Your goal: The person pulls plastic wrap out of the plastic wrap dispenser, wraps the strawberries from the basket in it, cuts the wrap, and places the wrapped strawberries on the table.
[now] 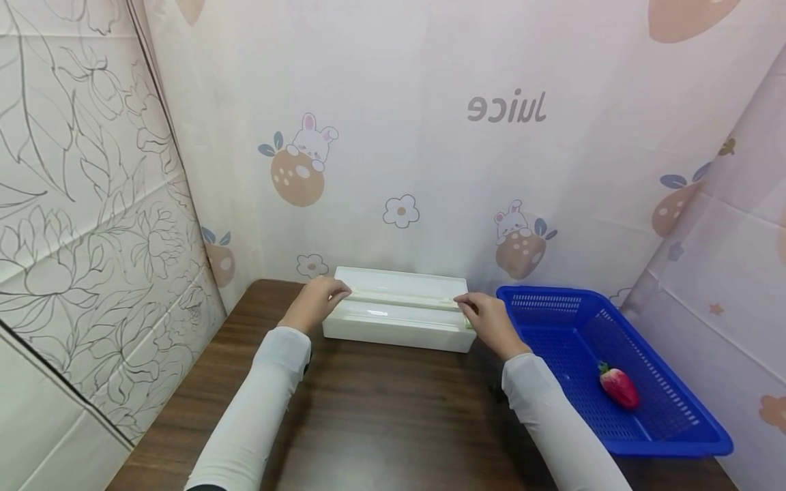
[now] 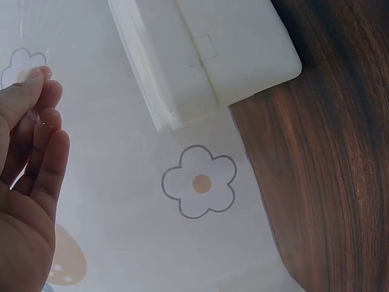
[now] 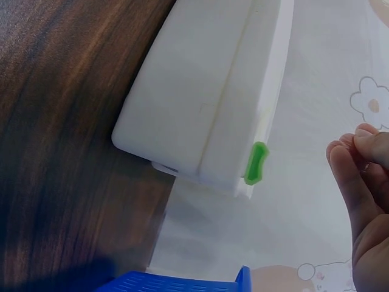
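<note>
While the white box (image 1: 396, 333) lies between them, both hands (image 1: 315, 300) (image 1: 490, 322) tightly pinch clear film (image 2: 51, 53)

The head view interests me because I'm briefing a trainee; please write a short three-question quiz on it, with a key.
1. Multiple choice: at the white box, how are the left hand and right hand posed?
a) flat, spread wide
b) thumb brought to the fingers
c) tight fists
2. Fill in: the blue basket holds a red ____.
3. True or false: in the head view, the basket stands left of the box.

Key: 1. b; 2. strawberry; 3. false, it stands to the right.
</note>
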The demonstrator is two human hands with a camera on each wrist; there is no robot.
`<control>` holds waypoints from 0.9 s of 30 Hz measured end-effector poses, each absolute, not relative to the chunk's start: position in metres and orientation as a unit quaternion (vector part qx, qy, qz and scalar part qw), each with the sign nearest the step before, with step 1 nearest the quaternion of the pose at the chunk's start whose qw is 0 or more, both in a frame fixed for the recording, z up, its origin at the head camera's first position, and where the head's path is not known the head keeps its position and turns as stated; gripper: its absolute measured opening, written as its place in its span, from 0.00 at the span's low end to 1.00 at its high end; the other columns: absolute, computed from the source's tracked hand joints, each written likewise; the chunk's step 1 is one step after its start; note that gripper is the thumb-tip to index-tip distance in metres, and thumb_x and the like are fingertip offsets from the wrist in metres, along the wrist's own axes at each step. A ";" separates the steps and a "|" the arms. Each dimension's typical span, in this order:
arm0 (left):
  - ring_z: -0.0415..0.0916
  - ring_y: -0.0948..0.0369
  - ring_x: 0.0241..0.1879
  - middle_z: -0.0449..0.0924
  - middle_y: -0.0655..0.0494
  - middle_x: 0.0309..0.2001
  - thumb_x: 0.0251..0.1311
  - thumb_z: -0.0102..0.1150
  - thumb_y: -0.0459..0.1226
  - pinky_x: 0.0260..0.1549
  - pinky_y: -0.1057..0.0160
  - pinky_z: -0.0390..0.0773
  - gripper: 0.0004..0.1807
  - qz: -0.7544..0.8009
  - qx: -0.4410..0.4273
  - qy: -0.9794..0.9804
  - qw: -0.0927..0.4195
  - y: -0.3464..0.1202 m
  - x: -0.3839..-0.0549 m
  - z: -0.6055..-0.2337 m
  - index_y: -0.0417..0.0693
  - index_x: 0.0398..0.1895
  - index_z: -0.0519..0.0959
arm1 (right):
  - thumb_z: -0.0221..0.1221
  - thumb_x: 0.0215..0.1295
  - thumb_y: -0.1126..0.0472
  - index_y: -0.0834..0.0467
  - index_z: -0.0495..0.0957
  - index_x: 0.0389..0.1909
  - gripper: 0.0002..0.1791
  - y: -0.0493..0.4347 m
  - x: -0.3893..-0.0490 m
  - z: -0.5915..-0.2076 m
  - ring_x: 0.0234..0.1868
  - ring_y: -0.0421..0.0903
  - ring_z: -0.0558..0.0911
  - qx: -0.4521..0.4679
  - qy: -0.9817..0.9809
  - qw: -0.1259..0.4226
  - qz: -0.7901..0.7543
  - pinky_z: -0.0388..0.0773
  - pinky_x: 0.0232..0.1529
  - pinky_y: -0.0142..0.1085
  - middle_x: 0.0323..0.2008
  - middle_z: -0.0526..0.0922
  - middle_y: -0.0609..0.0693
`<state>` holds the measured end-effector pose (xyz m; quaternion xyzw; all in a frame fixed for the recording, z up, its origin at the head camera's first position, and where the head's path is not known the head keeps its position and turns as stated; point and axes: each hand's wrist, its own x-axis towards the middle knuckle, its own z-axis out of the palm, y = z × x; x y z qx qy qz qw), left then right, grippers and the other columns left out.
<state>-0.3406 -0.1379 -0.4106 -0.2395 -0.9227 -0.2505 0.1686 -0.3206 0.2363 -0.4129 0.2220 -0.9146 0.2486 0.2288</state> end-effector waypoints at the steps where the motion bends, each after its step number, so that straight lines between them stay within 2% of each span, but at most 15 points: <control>1: 0.75 0.61 0.40 0.84 0.56 0.37 0.62 0.57 0.40 0.43 0.57 0.79 0.09 -0.252 -0.239 -0.922 0.168 -0.138 -0.340 -0.410 0.48 0.39 0.84 | 0.58 0.63 0.63 0.56 0.82 0.41 0.08 0.236 -0.320 -0.412 0.34 0.43 0.80 0.222 -0.914 0.230 0.249 0.82 0.32 0.45 0.37 0.85 0.53; 10: 0.75 0.60 0.39 0.85 0.56 0.38 0.61 0.57 0.40 0.43 0.56 0.79 0.10 -0.253 -0.242 -0.919 0.181 -0.139 -0.337 -0.402 0.47 0.40 0.84 | 0.59 0.62 0.63 0.56 0.83 0.42 0.09 0.238 -0.318 -0.404 0.38 0.45 0.80 0.218 -0.911 0.240 0.254 0.82 0.37 0.46 0.38 0.85 0.53; 27: 0.74 0.61 0.39 0.84 0.57 0.37 0.62 0.56 0.41 0.44 0.57 0.78 0.10 -0.239 -0.251 -0.913 0.214 -0.141 -0.330 -0.387 0.48 0.39 0.84 | 0.60 0.60 0.67 0.57 0.83 0.41 0.09 0.239 -0.313 -0.391 0.34 0.43 0.80 0.246 -0.897 0.276 0.242 0.82 0.32 0.44 0.36 0.85 0.53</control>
